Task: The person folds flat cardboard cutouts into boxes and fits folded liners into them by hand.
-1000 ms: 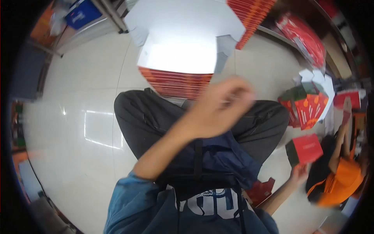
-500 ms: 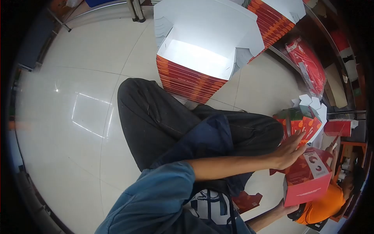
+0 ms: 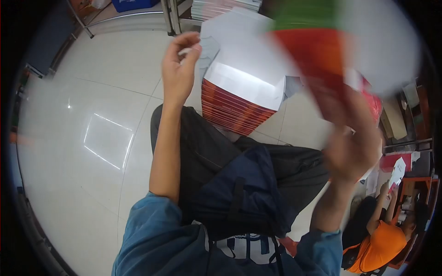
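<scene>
My right hand (image 3: 352, 145) is raised on the right and gripping a carton (image 3: 317, 50). Motion blurs this carton, but red-orange, green and white panels show. My left hand (image 3: 179, 71) hovers near the left flap of a nested stack of cartons (image 3: 237, 108), fingers curled and thumb apart, with nothing visible in it. Each carton in that stack is red-orange outside, and the top one shows its white inside. The stack stands on the floor just beyond my crossed legs (image 3: 207, 142).
A person in an orange top (image 3: 382, 244) sits at the lower right, holding a white and red piece (image 3: 397, 174). Shelving (image 3: 410, 184) lines the right side. A blue bin (image 3: 133, 4) and metal table legs (image 3: 169, 18) are at the back. Tiled floor (image 3: 92, 115) extends left.
My left hand has swung from the right side to the stack's left flap. My right hand has risen with a carton. The pinkish-red box between my hands earlier is out of sight.
</scene>
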A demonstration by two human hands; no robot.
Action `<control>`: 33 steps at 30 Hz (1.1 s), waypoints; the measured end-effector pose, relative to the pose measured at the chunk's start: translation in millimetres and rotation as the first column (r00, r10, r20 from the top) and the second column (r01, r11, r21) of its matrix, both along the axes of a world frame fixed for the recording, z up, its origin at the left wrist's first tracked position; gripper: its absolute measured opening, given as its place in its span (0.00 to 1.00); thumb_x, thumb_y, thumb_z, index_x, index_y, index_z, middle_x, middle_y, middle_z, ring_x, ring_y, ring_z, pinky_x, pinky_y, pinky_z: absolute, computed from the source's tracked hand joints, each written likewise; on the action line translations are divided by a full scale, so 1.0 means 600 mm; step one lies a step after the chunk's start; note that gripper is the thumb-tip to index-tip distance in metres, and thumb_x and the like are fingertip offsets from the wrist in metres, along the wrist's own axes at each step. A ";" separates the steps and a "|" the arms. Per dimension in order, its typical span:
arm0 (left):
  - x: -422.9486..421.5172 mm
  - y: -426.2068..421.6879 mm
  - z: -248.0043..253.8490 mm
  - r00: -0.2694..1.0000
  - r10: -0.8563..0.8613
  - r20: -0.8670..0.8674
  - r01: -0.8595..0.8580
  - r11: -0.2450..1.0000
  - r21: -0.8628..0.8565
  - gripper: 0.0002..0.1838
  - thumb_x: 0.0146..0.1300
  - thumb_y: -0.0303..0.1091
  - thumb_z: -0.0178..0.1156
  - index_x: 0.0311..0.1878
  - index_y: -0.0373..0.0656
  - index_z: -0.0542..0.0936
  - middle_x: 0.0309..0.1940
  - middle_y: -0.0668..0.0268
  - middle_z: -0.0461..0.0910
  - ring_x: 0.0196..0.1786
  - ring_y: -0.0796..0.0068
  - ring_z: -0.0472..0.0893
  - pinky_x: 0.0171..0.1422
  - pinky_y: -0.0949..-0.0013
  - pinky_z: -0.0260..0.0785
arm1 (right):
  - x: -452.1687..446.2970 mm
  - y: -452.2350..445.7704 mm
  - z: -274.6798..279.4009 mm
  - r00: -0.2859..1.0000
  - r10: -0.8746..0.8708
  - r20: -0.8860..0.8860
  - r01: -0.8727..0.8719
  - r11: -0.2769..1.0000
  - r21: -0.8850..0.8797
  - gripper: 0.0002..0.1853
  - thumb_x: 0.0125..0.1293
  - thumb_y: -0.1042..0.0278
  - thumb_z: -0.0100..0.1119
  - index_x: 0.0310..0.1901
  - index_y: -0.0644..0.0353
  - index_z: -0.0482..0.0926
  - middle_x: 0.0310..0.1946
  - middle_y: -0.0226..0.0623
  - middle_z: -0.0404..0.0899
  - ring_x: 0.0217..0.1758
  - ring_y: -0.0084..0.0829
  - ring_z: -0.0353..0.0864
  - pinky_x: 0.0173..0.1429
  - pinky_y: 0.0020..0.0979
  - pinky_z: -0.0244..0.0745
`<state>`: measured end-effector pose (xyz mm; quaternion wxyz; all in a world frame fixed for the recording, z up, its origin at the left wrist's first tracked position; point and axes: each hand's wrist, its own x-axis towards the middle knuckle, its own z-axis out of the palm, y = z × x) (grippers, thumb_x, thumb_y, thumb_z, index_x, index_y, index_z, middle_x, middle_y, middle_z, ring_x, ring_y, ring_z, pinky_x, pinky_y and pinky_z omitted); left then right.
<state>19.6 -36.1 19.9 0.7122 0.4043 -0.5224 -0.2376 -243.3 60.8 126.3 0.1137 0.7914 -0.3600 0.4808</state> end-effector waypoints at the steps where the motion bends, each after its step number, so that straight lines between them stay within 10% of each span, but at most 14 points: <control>1: 0.013 -0.005 -0.011 0.998 -0.051 0.027 0.048 0.992 0.121 0.14 0.68 0.24 0.56 0.56 0.34 0.76 0.44 0.63 0.81 0.49 0.76 0.78 0.55 0.70 0.71 | 0.059 -0.029 0.009 0.983 0.144 -0.117 -0.144 0.990 0.012 0.19 0.51 0.83 0.63 0.47 0.61 0.83 0.39 0.38 0.85 0.36 0.35 0.83 0.40 0.33 0.77; 12: 0.036 -0.032 -0.105 0.900 -0.436 0.022 0.420 0.877 0.234 0.24 0.57 0.26 0.54 0.60 0.36 0.76 0.56 0.60 0.77 0.60 0.67 0.75 0.65 0.64 0.67 | 0.094 -0.118 -0.122 0.932 0.142 -0.333 -0.013 0.933 0.360 0.20 0.54 0.80 0.60 0.50 0.54 0.79 0.29 0.33 0.83 0.32 0.36 0.81 0.35 0.37 0.76; 33: 0.033 0.001 -0.083 0.942 -0.334 -0.030 0.329 0.902 0.281 0.22 0.54 0.18 0.51 0.54 0.33 0.79 0.55 0.59 0.78 0.61 0.65 0.77 0.63 0.64 0.72 | 0.099 -0.130 -0.097 0.886 0.202 -0.417 0.058 0.844 0.533 0.17 0.58 0.79 0.56 0.49 0.56 0.80 0.29 0.42 0.82 0.34 0.45 0.82 0.37 0.43 0.75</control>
